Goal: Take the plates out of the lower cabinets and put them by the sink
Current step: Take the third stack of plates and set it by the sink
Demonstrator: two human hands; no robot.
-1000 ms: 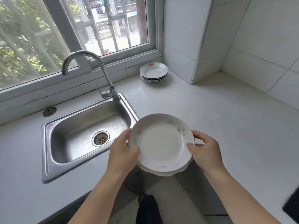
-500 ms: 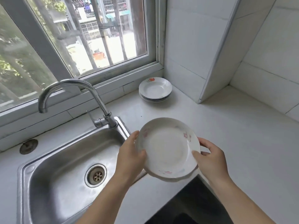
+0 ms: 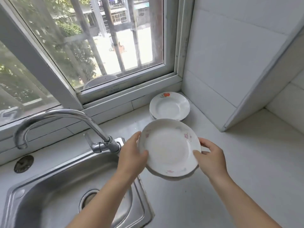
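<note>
Left hand (image 3: 131,155) and right hand (image 3: 211,159) clasp opposite rims of stacked white plates (image 3: 169,148) (likely glazed, slick, breakable) above the counter (image 3: 246,162) near the sink (image 3: 49,195).

The white table (image 3: 246,162) runs along under the window and turns at the far right corner. A shiny metal sink (image 3: 49,195) sits in it on the left — its bent tap (image 3: 65,117) stands at the far edge. A small stack of white plates (image 3: 169,106) rests on the table in the far corner, right of the tap — the top one has a red flower.
</note>
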